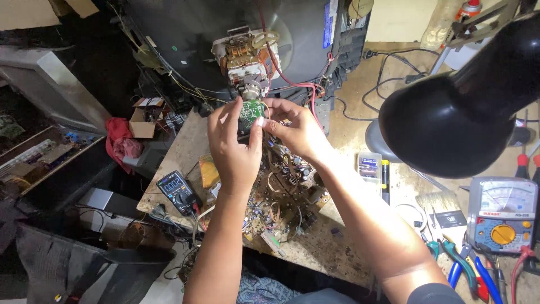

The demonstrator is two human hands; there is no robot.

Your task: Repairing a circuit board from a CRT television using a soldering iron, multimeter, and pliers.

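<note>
At frame centre, the left hand point(233, 143) and right hand point(295, 132) both grip one small green circuit board point(251, 110), its face toward the camera; long axis unclear. Two meters lie on the bench point(315, 247): one dark meter point(178, 191) lower left, one grey meter point(502, 213) at right.

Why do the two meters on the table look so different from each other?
The small dark meter lies by the left hand's arm; the bigger grey meter sits far right, near the pliers. The dark meter shows lit digits on a screen; the grey meter has a needle scale behind a clear window. The dark meter's dial is black, the grey one's is yellow. Both have a round dial and lie face up.
</note>
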